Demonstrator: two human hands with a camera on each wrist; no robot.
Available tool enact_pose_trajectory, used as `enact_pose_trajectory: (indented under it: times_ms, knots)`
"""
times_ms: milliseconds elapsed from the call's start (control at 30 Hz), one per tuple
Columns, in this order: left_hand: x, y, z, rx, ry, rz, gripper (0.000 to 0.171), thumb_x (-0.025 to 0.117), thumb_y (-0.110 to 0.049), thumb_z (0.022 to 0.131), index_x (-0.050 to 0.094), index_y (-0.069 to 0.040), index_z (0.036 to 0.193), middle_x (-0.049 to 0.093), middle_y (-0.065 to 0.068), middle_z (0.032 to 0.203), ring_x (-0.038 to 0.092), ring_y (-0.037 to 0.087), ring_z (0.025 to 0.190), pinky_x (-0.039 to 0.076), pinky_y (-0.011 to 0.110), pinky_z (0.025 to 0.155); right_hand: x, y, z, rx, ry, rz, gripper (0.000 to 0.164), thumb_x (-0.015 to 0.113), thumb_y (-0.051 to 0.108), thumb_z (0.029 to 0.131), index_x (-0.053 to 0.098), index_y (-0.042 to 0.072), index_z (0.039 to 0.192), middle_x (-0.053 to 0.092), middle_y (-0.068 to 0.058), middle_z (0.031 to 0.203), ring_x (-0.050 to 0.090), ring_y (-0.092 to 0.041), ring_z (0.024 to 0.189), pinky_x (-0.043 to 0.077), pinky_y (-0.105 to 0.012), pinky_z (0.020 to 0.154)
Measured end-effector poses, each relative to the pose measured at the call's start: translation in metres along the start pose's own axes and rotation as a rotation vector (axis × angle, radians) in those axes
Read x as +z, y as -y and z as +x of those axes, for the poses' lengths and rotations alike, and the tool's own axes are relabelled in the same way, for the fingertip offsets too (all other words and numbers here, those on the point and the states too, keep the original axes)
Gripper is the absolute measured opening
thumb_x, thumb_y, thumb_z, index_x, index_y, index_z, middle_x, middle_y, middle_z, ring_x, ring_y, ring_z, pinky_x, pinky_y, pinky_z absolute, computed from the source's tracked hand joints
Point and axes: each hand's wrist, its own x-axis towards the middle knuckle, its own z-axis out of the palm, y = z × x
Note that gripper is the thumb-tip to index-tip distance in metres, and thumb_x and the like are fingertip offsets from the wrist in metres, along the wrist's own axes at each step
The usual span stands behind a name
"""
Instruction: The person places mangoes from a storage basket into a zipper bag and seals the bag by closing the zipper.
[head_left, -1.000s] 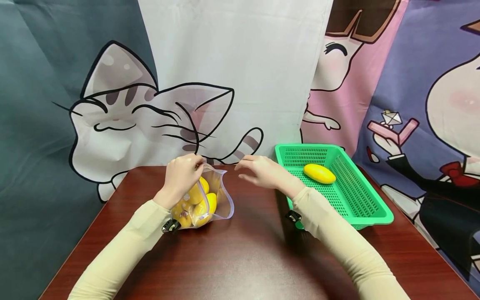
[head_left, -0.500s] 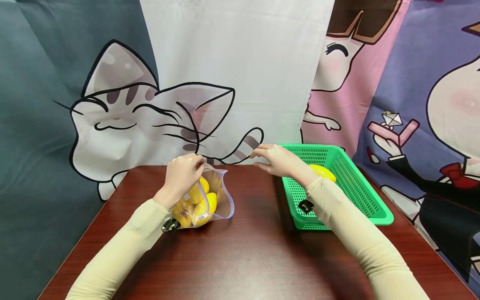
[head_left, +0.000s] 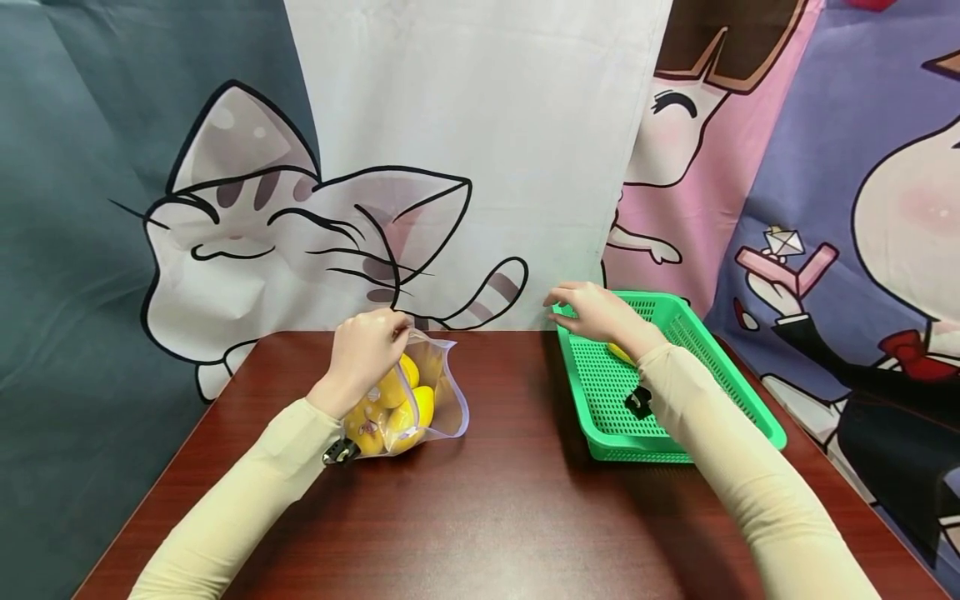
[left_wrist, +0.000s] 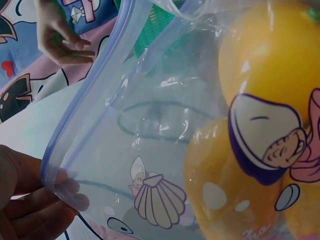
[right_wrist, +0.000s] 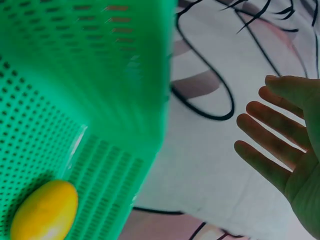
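Observation:
My left hand pinches the rim of a clear zip bag with a lilac edge and cartoon prints. Inside the bag lie several plump yellow fruits, one showing a green stem end in the left wrist view. The bag's mouth gapes toward the right, and thumb and fingertips grip its edge. Over the left back rim of the green basket hovers my right hand, fingers spread and holding nothing. One oblong yellow fruit rests on the basket floor; in the head view the right hand and wrist mostly cover it.
A reddish-brown table carries both the bag and the basket, with a stretch of bare wood between them. Behind the table hangs a cartoon-printed cloth. The basket's slotted side walls stand up around the fruit.
My right hand has moved right, from beside the bag to over the basket's left rim, and now hides most of the fruit there. My left hand and the bag have stayed put.

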Motion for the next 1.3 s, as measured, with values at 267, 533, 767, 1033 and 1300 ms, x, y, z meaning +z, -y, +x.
enact_pose_trajectory:
  times_ms: [267, 533, 767, 1033, 1300]
  knots:
    - [-0.002, -0.002, 0.0, 0.012, -0.002, 0.004, 0.009, 0.066, -0.01, 0.083, 0.074, -0.012, 0.084, 0.07, 0.002, 0.077, 0.064, 0.025, 0.058, 0.049, 0.04, 0.048, 0.007, -0.026, -0.009, 0.072, 0.048, 0.024, 0.024, 0.065, 0.019, 0.089, 0.066, 0.006, 0.109, 0.066, -0.009, 0.11, 0.065, -0.027, 0.099, 0.051, -0.042, 0.086]
    - [0.0, 0.0, -0.001, 0.016, -0.024, 0.0, 0.009, 0.067, -0.009, 0.08, 0.074, -0.012, 0.083, 0.07, 0.002, 0.076, 0.064, 0.026, 0.058, 0.048, 0.04, 0.045, 0.012, -0.045, -0.015, 0.087, 0.071, 0.026, 0.024, 0.064, 0.02, 0.09, 0.064, 0.004, 0.109, 0.067, -0.01, 0.108, 0.065, -0.029, 0.099, 0.051, -0.043, 0.086]
    - [-0.002, 0.0, 0.0, 0.01, -0.014, -0.003, 0.01, 0.066, -0.01, 0.082, 0.075, -0.014, 0.084, 0.071, 0.0, 0.078, 0.065, 0.025, 0.059, 0.048, 0.039, 0.045, 0.015, -0.055, -0.019, 0.133, 0.107, 0.037, 0.027, 0.063, 0.021, 0.091, 0.064, 0.003, 0.111, 0.066, -0.015, 0.111, 0.064, -0.032, 0.101, 0.051, -0.044, 0.086]
    - [-0.002, 0.002, -0.001, 0.001, 0.009, -0.004, 0.011, 0.064, -0.011, 0.084, 0.074, -0.015, 0.086, 0.072, 0.0, 0.081, 0.066, 0.024, 0.063, 0.049, 0.039, 0.048, 0.019, -0.069, -0.027, 0.212, 0.162, 0.039, 0.031, 0.06, 0.022, 0.093, 0.061, 0.001, 0.116, 0.063, -0.017, 0.117, 0.061, -0.034, 0.106, 0.048, -0.048, 0.091]
    - [-0.001, 0.002, -0.001, -0.002, 0.001, 0.008, 0.012, 0.065, -0.01, 0.083, 0.075, -0.015, 0.085, 0.072, -0.001, 0.081, 0.066, 0.025, 0.061, 0.048, 0.039, 0.046, 0.028, -0.086, -0.039, 0.27, 0.205, 0.056, 0.038, 0.057, 0.022, 0.094, 0.056, -0.002, 0.124, 0.059, -0.022, 0.125, 0.055, -0.039, 0.116, 0.043, -0.052, 0.097]
